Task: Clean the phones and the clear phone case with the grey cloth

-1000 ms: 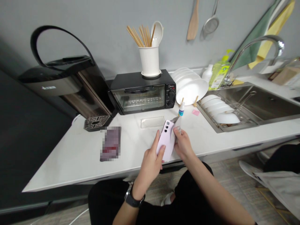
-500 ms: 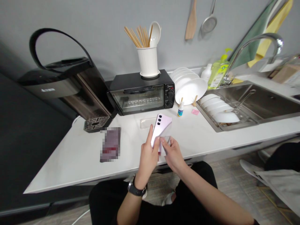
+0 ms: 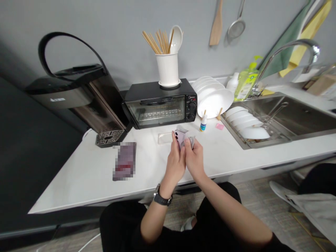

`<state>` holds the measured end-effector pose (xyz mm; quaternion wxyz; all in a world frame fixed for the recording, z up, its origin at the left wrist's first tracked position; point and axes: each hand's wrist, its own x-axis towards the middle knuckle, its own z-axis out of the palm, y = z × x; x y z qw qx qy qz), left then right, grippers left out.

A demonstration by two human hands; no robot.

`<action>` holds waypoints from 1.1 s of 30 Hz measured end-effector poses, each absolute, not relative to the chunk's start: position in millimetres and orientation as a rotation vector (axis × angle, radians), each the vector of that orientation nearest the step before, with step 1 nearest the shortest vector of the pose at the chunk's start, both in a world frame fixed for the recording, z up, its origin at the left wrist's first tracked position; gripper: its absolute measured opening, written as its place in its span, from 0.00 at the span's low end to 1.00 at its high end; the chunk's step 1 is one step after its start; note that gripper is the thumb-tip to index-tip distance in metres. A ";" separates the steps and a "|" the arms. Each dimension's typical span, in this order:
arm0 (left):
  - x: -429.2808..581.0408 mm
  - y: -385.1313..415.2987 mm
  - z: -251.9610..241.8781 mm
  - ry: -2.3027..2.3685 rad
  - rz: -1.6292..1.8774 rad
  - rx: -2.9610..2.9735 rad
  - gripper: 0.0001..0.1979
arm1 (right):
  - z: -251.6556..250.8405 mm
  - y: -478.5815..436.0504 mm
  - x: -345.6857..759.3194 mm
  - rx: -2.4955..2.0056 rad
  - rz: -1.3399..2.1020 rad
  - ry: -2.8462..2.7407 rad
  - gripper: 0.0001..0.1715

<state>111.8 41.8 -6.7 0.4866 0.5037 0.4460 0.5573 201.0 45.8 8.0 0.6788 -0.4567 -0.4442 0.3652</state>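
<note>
A light purple phone (image 3: 179, 136) is in my left hand (image 3: 175, 163), its camera lenses facing up near the top. My fingers wrap around its lower part and cover much of it. My right hand (image 3: 194, 160) pinches a thin grey cloth (image 3: 191, 141) against the phone's right side. Just behind my left hand lies a clear phone case (image 3: 164, 138) on the white counter (image 3: 149, 164). A small spray bottle (image 3: 203, 124) stands beyond my hands, with a pink piece (image 3: 219, 126) flat to its right.
A blurred-out flat object (image 3: 125, 161) lies at the left, before a black drink machine (image 3: 105, 105). Behind are a toaster oven (image 3: 160, 111) and upright plates (image 3: 214, 99). The sink (image 3: 296, 115) with bowls is at the right. Part of a person shows at the right edge.
Both hands have moved away from me, up toward the clear case, with the phone and cloth. The cloth now covers more of the phone's upper part, and less of the phone shows.
</note>
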 end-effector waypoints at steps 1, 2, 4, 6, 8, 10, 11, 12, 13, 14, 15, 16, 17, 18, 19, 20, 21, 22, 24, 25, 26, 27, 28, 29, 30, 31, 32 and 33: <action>115.1 45.2 -7.6 1.010 1.334 1.103 0.29 | 9.2 41.1 196.6 -1.014 0.844 -1.070 0.24; 117.1 47.4 -8.8 0.952 1.301 1.002 0.27 | 8.6 36.5 193.7 -1.007 0.859 -1.167 0.25; 117.3 48.1 -12.1 0.889 1.240 0.882 0.36 | 2.2 28.7 193.5 -1.033 0.837 -1.427 0.25; 113.9 45.6 -15.4 0.858 1.231 0.801 0.50 | -8.0 23.7 199.8 -1.107 0.760 -1.697 0.24; 109.5 42.9 -18.7 0.806 1.240 0.636 0.53 | -17.1 22.1 209.8 -1.208 0.668 -1.888 0.23; 106.2 42.2 -22.6 0.734 1.242 0.439 0.48 | -21.6 22.3 219.9 -1.315 0.546 -1.994 0.21; 105.1 42.6 -24.9 0.691 1.237 0.359 0.44 | -22.1 22.1 223.8 -1.359 0.463 -2.026 0.20; 104.4 43.4 -27.4 0.648 1.232 0.310 0.41 | -22.0 20.9 226.5 -1.385 0.384 -2.056 0.21; 104.0 44.2 -30.2 0.604 1.224 0.280 0.39 | -21.6 18.8 228.0 -1.384 0.319 -2.096 0.21; 103.8 44.9 -32.9 0.565 1.205 0.263 0.39 | -21.5 15.7 228.3 -1.357 0.273 -2.150 0.21; 103.9 45.2 -35.4 0.532 1.178 0.255 0.40 | -22.0 12.4 227.5 -1.304 0.242 -2.219 0.21; 104.2 45.1 -37.7 0.504 1.148 0.251 0.41 | -23.2 9.6 226.0 -1.241 0.216 -2.290 0.20; 104.9 44.6 -39.4 0.485 1.117 0.246 0.42 | -25.0 8.1 224.1 -1.185 0.187 -2.348 0.22; 105.9 43.8 -40.5 0.472 1.091 0.240 0.43 | -27.1 8.6 222.1 -1.149 0.154 -2.389 0.27; 107.2 42.9 -41.0 0.471 1.082 0.230 0.43 | -29.2 11.3 220.2 -1.149 0.119 -2.409 0.31; 108.7 42.0 -40.9 0.479 1.104 0.220 0.41 | -31.1 15.7 218.7 -1.187 0.094 -2.410 0.35; 110.1 41.2 -40.5 0.496 1.152 0.208 0.37 | -32.5 21.1 217.6 -1.253 0.084 -2.400 0.37; 111.2 40.5 -39.9 0.514 1.210 0.196 0.33 | -33.7 26.0 216.9 -1.324 0.087 -2.389 0.39; 111.5 39.2 -39.5 0.543 1.306 0.157 0.29 | -35.5 29.8 217.6 -1.362 0.119 -2.399 0.40; 110.7 38.5 -39.9 0.541 1.313 0.140 0.29 | -36.6 27.6 219.1 -1.305 0.145 -2.421 0.40; 109.5 37.7 -40.9 0.523 1.301 0.135 0.30 | -37.9 23.1 221.7 -1.208 0.172 -2.449 0.42; 108.1 36.9 -42.4 0.503 1.278 0.139 0.32 | -39.4 17.4 225.3 -1.096 0.196 -2.474 0.44; 106.9 36.3 -44.1 0.482 1.253 0.152 0.33 | -40.8 12.2 229.8 -0.996 0.211 -2.493 0.45; 106.3 36.1 -45.9 0.465 1.234 0.169 0.34 | -42.0 8.6 234.6 -0.938 0.212 -2.504 0.46; 106.2 36.2 -47.4 0.455 1.217 0.183 0.35 | -42.8 7.5 239.1 -0.930 0.194 -2.507 0.45; 106.6 36.6 -48.5 0.466 1.204 0.185 0.35 | -43.1 8.9 242.3 -0.970 0.159 -2.499 0.44; 107.3 37.2 -49.0 0.492 1.190 0.175 0.35 | -43.1 12.0 243.7 -1.035 0.116 -2.484 0.41; 107.8 37.7 -48.8 0.519 1.177 0.159 0.35 | -42.9 15.6 243.0 -1.100 0.080 -2.469 0.39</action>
